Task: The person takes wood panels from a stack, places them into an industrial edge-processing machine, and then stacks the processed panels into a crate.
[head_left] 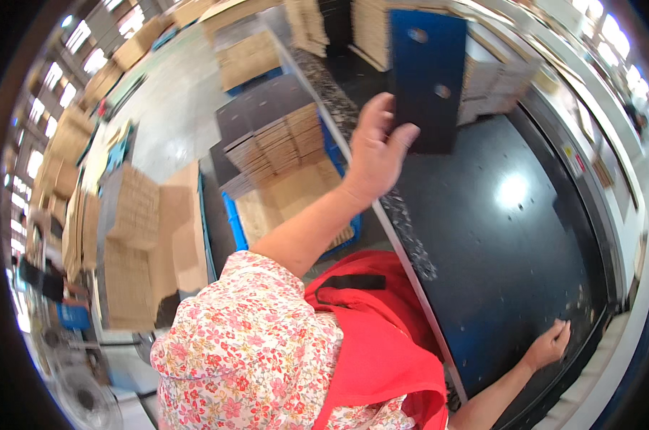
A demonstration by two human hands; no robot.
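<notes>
My left hand [376, 150] is raised at the near left edge of a dark rectangular board [428, 79]. Its thumb stands apart from the fingers and overlaps the board's edge; no grip shows. Two round holes mark the board, which stands upright before stacks of boards at the far end of the black worktable [511, 236]. At the table's near right, my right hand [548, 347] is low over the surface with its fingers curled together. Whatever it may hold is too small or hidden to make out.
Stacked boards [500, 79] stand at the table's far end. A raised rail [579, 172] runs along its right side. To my left are dark-topped board stacks [271, 122] by a blue-edged pallet [235, 222], a cardboard-lined stack [134, 236] and a fan [84, 394].
</notes>
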